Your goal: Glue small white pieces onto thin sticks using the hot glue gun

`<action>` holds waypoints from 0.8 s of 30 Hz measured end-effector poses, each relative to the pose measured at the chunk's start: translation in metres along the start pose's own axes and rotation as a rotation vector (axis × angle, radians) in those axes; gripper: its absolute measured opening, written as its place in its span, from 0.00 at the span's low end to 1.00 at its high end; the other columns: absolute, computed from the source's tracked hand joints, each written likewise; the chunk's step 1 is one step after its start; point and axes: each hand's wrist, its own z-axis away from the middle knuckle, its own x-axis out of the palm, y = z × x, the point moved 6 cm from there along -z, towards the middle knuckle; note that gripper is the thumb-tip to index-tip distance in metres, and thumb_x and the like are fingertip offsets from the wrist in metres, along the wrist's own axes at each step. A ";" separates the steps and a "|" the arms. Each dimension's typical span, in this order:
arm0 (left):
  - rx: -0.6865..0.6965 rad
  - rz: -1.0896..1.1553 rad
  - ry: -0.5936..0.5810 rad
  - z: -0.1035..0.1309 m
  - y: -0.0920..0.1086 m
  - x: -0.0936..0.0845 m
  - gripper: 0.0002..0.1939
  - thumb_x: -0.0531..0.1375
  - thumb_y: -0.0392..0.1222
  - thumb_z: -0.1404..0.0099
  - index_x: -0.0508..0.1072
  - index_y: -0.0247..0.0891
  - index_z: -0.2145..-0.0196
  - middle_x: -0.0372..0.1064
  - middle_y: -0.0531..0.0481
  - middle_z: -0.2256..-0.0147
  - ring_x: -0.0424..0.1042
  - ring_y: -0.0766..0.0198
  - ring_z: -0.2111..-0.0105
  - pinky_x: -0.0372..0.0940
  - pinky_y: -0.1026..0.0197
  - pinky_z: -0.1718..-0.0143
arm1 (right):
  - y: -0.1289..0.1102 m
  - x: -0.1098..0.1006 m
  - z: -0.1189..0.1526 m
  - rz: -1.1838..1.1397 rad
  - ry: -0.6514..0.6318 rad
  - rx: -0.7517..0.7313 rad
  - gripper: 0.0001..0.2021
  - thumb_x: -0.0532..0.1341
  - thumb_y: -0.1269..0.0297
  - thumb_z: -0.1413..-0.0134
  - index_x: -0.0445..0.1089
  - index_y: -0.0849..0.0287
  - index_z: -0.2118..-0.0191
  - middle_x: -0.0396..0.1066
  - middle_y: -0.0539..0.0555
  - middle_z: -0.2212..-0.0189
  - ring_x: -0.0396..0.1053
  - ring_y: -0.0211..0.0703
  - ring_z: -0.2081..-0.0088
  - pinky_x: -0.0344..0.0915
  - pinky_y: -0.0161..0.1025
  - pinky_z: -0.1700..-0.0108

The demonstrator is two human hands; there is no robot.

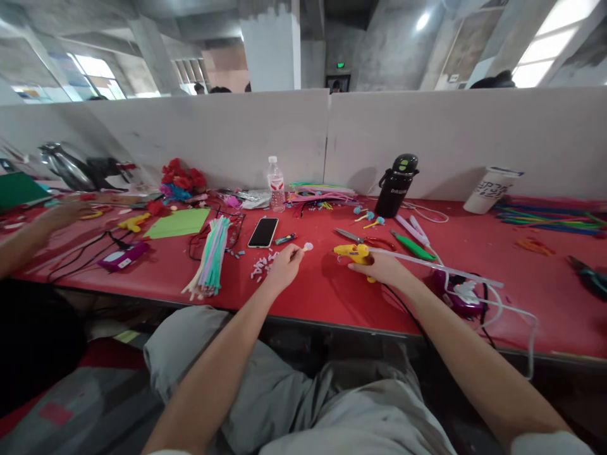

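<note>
In the head view, the left hand [286, 264], at the centre of the frame, pinches a small pale piece [308, 246] between thumb and fingertips. Right of centre, the right hand [387, 268] grasps a yellow glue gun [353, 251], its nozzle pointing left, towards the pale piece but apart from it. A long clear stick [441, 265] runs from the gun's rear to the lower right. White bits [262, 268] lie scattered on the red table [308, 294] just left of the left hand; a phone [263, 232] lies above them and a bundle of pipe cleaners [212, 256] to their left. Red-handled pliers [374, 241] and a green tool [413, 246] lie above the right hand. At the left edge, a co-worker's hand [71, 213] reaches over the table; I cannot tell whether it holds anything.
</note>
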 end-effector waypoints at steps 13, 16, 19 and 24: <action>0.046 -0.175 -0.018 0.000 0.002 0.002 0.11 0.51 0.44 0.29 0.69 0.38 0.66 0.67 0.52 0.73 0.64 0.64 0.73 0.52 0.62 0.71 | -0.055 0.029 0.006 -0.589 -0.106 -0.258 0.21 0.60 0.44 0.45 0.71 0.60 0.68 0.66 0.50 0.79 0.63 0.37 0.77 0.63 0.35 0.73; 0.053 -0.185 -0.023 0.001 0.004 0.002 0.11 0.51 0.44 0.30 0.69 0.38 0.66 0.67 0.52 0.73 0.64 0.64 0.74 0.53 0.62 0.71 | -0.055 0.029 0.008 -0.568 -0.102 -0.254 0.21 0.59 0.43 0.44 0.70 0.59 0.69 0.65 0.49 0.80 0.63 0.37 0.78 0.62 0.36 0.74; 0.057 -0.190 -0.029 0.002 0.005 0.002 0.11 0.51 0.44 0.29 0.69 0.38 0.66 0.67 0.52 0.73 0.65 0.64 0.73 0.53 0.62 0.71 | -0.055 0.030 0.007 -0.556 -0.102 -0.259 0.21 0.58 0.43 0.44 0.70 0.59 0.69 0.66 0.50 0.80 0.63 0.38 0.78 0.61 0.36 0.75; 0.064 -0.177 -0.027 0.002 0.007 0.002 0.12 0.52 0.45 0.30 0.68 0.38 0.67 0.68 0.51 0.73 0.66 0.64 0.73 0.54 0.62 0.70 | -0.058 0.029 0.009 -0.575 -0.097 -0.297 0.21 0.58 0.43 0.43 0.68 0.57 0.72 0.65 0.50 0.81 0.62 0.38 0.78 0.63 0.37 0.74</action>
